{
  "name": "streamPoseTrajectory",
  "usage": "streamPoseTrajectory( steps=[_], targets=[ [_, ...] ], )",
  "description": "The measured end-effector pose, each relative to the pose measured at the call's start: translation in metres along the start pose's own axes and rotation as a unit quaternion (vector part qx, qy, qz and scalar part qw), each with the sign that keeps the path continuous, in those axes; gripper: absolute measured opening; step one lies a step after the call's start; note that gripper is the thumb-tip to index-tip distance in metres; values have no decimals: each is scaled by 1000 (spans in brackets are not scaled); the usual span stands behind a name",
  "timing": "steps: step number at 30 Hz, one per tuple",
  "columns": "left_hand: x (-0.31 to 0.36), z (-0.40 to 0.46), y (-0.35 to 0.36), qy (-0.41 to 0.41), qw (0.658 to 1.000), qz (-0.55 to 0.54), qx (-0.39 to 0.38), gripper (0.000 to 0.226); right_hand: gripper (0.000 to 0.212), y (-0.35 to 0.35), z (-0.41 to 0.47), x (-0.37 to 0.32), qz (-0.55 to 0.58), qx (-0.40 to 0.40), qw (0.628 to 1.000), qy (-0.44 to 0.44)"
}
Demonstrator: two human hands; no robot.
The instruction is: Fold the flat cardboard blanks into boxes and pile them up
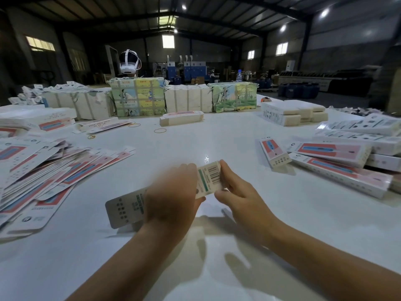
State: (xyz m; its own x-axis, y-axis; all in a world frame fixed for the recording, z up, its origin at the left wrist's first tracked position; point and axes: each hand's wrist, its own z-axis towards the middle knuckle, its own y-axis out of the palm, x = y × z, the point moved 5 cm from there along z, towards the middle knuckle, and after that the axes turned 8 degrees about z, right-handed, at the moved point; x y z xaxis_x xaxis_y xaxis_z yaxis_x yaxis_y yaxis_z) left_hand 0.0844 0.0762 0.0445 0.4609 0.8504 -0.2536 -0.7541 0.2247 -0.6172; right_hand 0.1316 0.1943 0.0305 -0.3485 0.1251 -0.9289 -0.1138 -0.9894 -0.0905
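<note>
Gripping long white barcode-printed cardboard blank (208, 180) near-centre above white bench (217, 140) | left hand (171, 192) clamped on its middle | right hand (236, 192) pinching its far end | flat blanks (54, 170) fanned left | folded boxes (347, 161) piled right

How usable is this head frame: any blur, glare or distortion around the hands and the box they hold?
Head view: the left hand is motion-blurred, while the right hand and the barcode on the box stay fairly sharp. A small glare spot sits on the white table, with soft hand shadows nearer the camera. Wide-angle distortion bends the edges, and the hall behind is dim.
</note>
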Motion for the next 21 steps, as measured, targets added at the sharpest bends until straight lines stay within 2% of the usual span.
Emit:
streamPoseTrajectory(
  steps=[2,5,7,10,12,17,19,21],
  targets=[
    [0,1,1,-4,1000,-6,-8,71,33,-4,3,2,34,8,999,17],
    [5,1,2,-2,1000,-10,-21,75,27,-10,5,10,36,67,996,45],
    [7,2,0,-1,1000,-13,-18,72,34,-7,4,13,8,78,996,41],
    [10,2,-6,-6,1000,-5,-1,52,54,1,1,16,-59,65,996,19],
    [11,2,-11,-8,1000,-7,12,43,59,5,-1,16,-78,54,995,-2],
    [5,0,-12,-6,999,-32,-26,63,51,6,-1,8,-117,6,993,-34],
    [-1,-2,-9,-5,996,-57,-71,71,63,2,0,5,-162,-9,986,-47],
    [-5,-4,-5,-2,991,-77,-107,74,83,4,2,4,-261,-30,962,-79]
  ],
)
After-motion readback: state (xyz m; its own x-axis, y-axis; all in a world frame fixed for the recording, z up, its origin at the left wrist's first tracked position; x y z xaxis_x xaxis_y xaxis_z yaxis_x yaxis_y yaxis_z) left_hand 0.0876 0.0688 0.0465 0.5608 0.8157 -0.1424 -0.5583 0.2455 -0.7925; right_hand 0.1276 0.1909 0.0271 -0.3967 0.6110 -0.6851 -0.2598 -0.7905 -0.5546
